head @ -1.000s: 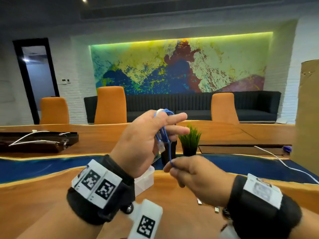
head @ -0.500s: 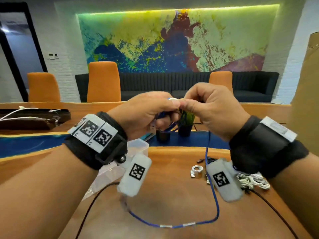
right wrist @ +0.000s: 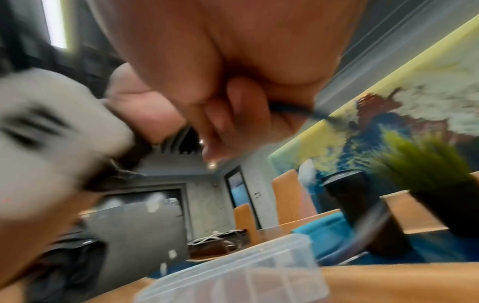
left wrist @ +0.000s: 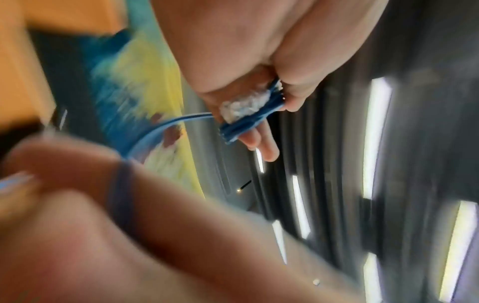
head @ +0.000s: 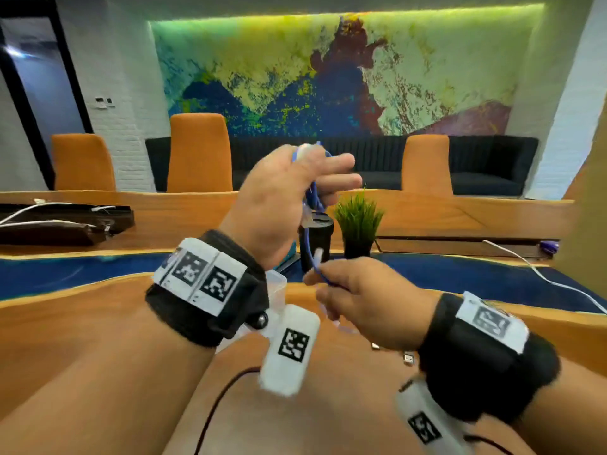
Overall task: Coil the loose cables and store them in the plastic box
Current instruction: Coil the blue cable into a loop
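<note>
Above wooden table (head: 98, 323), left hand (head: 279, 205) grips coiled blue cable (head: 313, 205); right hand (head: 368, 297) pinches its tail.

cable (head: 312, 205): smooth blue plastic jacket | box (right wrist: 233, 280): clear plastic, kinda glossy | table (head: 82, 323): polished wood | wrist straps (head: 210, 290): matt black cloth
</note>
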Demonstrator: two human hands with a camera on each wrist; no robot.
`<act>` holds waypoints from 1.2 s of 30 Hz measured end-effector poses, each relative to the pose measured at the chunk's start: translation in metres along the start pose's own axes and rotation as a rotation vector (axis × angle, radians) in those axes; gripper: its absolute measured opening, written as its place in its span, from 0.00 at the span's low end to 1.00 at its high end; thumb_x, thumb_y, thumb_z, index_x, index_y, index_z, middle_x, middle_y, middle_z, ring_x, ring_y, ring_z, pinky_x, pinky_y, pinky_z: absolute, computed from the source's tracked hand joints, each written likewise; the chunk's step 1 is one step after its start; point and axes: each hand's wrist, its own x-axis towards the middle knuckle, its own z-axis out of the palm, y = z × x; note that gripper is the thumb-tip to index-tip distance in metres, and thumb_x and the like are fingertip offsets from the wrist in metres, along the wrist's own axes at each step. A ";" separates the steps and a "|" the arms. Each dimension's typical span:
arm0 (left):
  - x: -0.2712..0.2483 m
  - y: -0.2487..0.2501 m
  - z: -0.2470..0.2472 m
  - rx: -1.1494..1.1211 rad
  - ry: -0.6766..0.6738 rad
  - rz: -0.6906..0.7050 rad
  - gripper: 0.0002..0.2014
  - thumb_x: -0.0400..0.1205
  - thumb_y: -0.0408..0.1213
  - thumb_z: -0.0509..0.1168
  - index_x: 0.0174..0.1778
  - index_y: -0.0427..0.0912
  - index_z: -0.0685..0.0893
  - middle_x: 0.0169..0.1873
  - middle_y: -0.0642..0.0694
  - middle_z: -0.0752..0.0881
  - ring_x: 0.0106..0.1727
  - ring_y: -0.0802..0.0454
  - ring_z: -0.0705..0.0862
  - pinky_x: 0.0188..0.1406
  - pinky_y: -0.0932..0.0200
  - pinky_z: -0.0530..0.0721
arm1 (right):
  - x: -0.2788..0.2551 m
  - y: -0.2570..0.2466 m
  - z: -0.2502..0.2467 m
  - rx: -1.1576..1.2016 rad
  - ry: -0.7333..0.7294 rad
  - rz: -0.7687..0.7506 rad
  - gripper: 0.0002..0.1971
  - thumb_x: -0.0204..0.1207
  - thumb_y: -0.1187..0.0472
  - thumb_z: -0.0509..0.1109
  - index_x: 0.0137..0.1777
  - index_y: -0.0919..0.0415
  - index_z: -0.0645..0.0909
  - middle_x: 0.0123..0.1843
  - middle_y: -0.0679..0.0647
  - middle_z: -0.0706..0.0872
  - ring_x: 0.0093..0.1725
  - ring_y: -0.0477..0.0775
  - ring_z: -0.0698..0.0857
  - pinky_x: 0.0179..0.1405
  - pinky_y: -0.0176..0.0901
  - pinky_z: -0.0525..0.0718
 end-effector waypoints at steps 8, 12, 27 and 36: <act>-0.031 -0.004 -0.003 0.443 -0.325 -0.047 0.16 0.83 0.44 0.57 0.47 0.31 0.76 0.41 0.25 0.84 0.29 0.44 0.75 0.31 0.51 0.73 | -0.017 -0.023 -0.085 -0.038 0.353 -0.183 0.08 0.77 0.56 0.75 0.37 0.57 0.87 0.30 0.57 0.85 0.30 0.49 0.78 0.32 0.50 0.79; -0.032 0.010 0.007 0.229 -0.355 -0.269 0.07 0.80 0.38 0.60 0.43 0.37 0.74 0.31 0.41 0.79 0.23 0.51 0.66 0.24 0.58 0.65 | -0.005 -0.016 -0.081 0.053 0.509 -0.228 0.06 0.77 0.55 0.75 0.43 0.57 0.86 0.35 0.54 0.86 0.33 0.43 0.79 0.33 0.44 0.80; 0.006 -0.031 0.026 0.078 0.008 -0.179 0.14 0.86 0.48 0.56 0.52 0.39 0.73 0.23 0.44 0.66 0.18 0.52 0.64 0.21 0.57 0.67 | 0.018 0.024 -0.049 0.119 0.550 -0.285 0.17 0.82 0.52 0.63 0.67 0.55 0.82 0.53 0.45 0.88 0.54 0.46 0.86 0.56 0.51 0.85; 0.002 -0.066 0.018 0.135 -0.056 0.026 0.13 0.89 0.44 0.58 0.50 0.36 0.75 0.24 0.47 0.74 0.26 0.54 0.72 0.27 0.58 0.74 | 0.033 0.049 -0.035 0.044 0.656 -0.336 0.11 0.84 0.58 0.61 0.55 0.56 0.85 0.44 0.46 0.87 0.46 0.46 0.85 0.45 0.48 0.83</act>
